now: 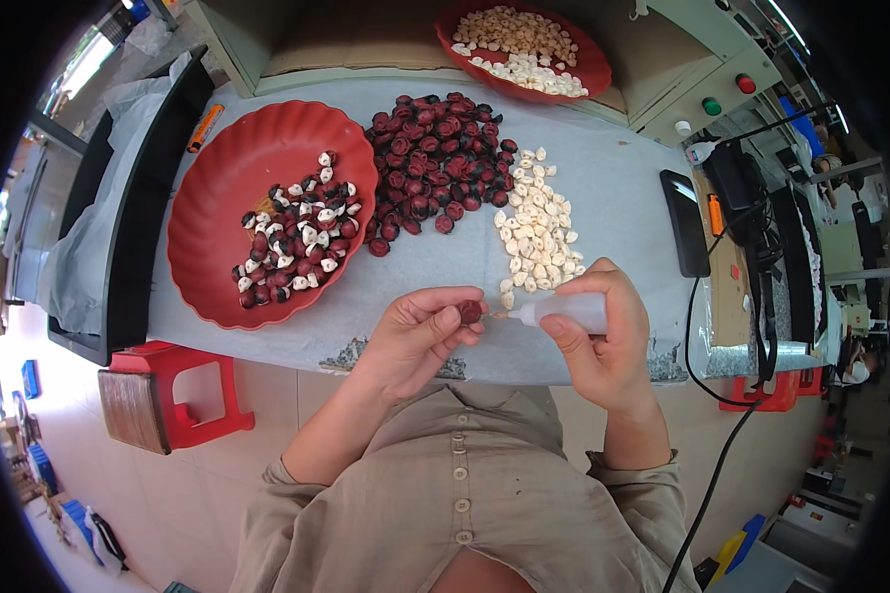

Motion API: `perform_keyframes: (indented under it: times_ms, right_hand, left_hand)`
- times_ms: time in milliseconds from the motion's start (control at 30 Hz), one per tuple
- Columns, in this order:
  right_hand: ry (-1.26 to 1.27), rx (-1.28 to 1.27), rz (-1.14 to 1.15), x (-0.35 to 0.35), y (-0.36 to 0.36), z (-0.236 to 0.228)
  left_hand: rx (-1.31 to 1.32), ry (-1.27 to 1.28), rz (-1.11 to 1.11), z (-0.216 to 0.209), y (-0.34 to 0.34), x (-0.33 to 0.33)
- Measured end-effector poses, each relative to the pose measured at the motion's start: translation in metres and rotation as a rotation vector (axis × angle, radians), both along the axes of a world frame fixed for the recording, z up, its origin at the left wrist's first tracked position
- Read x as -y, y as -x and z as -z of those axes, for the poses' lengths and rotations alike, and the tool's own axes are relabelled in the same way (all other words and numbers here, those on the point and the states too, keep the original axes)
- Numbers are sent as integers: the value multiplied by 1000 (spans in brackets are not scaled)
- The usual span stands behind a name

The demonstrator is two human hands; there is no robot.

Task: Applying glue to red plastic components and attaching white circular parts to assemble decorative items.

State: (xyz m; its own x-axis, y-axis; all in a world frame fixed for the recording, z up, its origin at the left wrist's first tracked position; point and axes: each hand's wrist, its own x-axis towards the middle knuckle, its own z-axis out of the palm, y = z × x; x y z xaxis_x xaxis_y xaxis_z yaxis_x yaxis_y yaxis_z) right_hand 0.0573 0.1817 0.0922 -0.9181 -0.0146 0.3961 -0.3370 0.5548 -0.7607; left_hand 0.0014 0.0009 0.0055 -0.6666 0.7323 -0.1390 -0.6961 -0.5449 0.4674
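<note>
My left hand (415, 341) pinches a small dark red rose-shaped piece (471, 311) between thumb and fingers, above the near edge of the table. Wrapped in my right hand (613, 346) is a translucent white squeeze bottle (576, 312). Its thin nozzle points left and comes close to the red piece; whether they touch I cannot tell. Just beyond the bottle lies a strip of small cream-white pieces (539, 237). Farther back is a heap of dark red and black rose-shaped pieces (430, 158).
A red scalloped bowl (203, 217) at left holds red pieces joined with white ones. Another red bowl (603, 74) with cream pieces sits in the cabinet (663, 89). A phone (684, 222) lies at right, near a black cable (692, 346). A black tray (148, 198) stands far left.
</note>
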Motion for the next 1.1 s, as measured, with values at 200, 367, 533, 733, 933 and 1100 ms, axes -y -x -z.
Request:
perform_keyframes:
  times_ms: [200,367,533,733,933,1100]
  right_hand:
    - [1234,236,117,-20,-10,20]
    - [782,395,349,-22,-21,45]
    - [756,511,284,-8,-17,36]
    - [875,636,193,-2,-12,38]
    - [110,463,471,14,-7,56]
    - [-167,279,485,20,0,71]
  left_hand:
    - [-20,-49,-22,2,0,0]
    - [-25,-111,-22,6,0,4]
    - [11,-70,-66,5,-1,6]
    - [7,-161,-63,11,-2,9]
    - [8,-166,-37,9,-1,10]
    - [0,-189,-22,9,0,10]
